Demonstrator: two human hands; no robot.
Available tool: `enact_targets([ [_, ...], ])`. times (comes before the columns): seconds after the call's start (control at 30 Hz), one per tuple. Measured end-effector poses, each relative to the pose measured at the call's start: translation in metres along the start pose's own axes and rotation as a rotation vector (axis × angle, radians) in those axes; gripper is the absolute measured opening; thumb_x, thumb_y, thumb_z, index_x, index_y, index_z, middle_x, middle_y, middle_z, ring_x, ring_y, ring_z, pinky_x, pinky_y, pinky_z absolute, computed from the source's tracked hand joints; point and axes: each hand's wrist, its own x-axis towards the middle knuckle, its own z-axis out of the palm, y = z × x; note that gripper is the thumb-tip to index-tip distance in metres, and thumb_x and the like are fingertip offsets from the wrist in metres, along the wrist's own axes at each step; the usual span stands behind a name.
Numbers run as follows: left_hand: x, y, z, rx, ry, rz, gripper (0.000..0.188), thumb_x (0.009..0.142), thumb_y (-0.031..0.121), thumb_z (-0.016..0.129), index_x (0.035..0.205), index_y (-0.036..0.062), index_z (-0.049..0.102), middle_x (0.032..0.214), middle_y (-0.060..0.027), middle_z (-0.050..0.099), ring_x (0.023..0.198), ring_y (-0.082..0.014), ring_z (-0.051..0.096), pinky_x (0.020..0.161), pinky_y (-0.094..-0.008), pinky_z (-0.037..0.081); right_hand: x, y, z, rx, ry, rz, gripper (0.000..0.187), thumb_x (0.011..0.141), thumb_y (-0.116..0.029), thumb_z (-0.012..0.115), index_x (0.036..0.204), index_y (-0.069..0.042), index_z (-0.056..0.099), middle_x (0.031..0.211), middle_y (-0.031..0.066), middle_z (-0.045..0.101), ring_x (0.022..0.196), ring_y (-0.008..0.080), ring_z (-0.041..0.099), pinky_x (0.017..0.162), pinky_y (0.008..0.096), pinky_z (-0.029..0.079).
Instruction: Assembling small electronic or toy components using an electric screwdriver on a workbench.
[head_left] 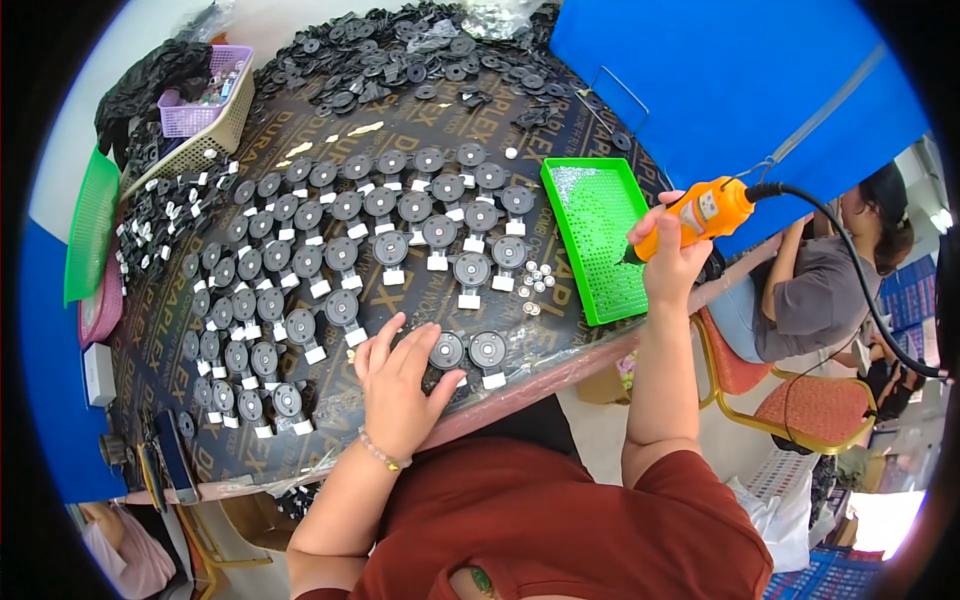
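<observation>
My right hand (670, 250) grips an orange electric screwdriver (718, 206), whose dark tip points down-left over a green plastic tray (590, 312) of tiny screws. A black cable runs from the screwdriver's back end, which also hangs from a coiled strap. My left hand (395, 390) lies low over the table's near side, fingers stretched out and apart. Beside its thumb and fingertips is a round black part (446, 352) with a white block; whether they touch is hard to tell. A matching round part (487, 350) lies just right of it.
Rows of similar black parts (391, 248) cover the table's middle. Small white-capped pieces (537, 280) cluster by the tray. Loose black discs (420, 60) heap at the back. Baskets (205, 130) stand far left; a blue partition (700, 80) rises right. Another person (820, 270) sits beyond it.
</observation>
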Motion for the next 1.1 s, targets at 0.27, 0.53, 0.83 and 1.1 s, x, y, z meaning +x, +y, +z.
enact_targets([
  [0.27,0.0,0.001,0.0,0.01,-0.02,-0.014,0.051,0.071,0.03,0.076,0.115,0.0079,0.06,0.115,-0.0062,0.062,0.121,-0.0305,0.046,0.1,-0.0468,0.027,-0.003,0.006,-0.006,0.015,0.01,-0.015,0.035,0.087,-0.021,0.066,0.107,0.001,0.047,0.066,0.003,0.056,0.056,0.011,0.055,0.056,0.0252,0.048],
  [0.53,-0.001,-0.001,0.0,-0.002,-0.017,-0.004,0.052,0.071,0.029,0.076,0.116,0.0074,0.06,0.116,-0.0066,0.062,0.121,-0.0306,0.046,0.1,-0.0468,0.026,-0.005,0.004,-0.002,0.021,-0.002,-0.026,0.038,0.087,-0.023,0.067,0.107,0.002,0.047,0.066,0.0026,0.056,0.057,0.0109,0.056,0.056,0.0249,0.048],
  [0.83,-0.001,-0.002,-0.001,-0.041,-0.007,-0.041,0.054,0.07,0.028,0.077,0.115,0.0055,0.058,0.109,-0.0079,0.063,0.12,-0.0298,0.047,0.098,-0.0452,0.027,-0.011,-0.037,0.016,0.138,-0.044,-0.102,0.061,0.082,-0.056,0.064,0.11,-0.005,0.046,0.07,0.0054,0.054,0.056,0.0166,0.052,0.051,0.0304,0.044],
  [1.1,0.0,-0.006,0.0,-0.069,-0.008,-0.04,0.047,0.068,0.025,0.078,0.109,0.0076,0.062,0.106,-0.0066,0.064,0.119,-0.0286,0.048,0.097,-0.0433,0.029,-0.069,-0.047,0.109,0.554,-0.525,0.177,0.067,0.074,-0.062,0.065,0.106,-0.008,0.042,0.069,0.0063,0.056,0.055,0.0179,0.057,0.055,0.0331,0.05],
])
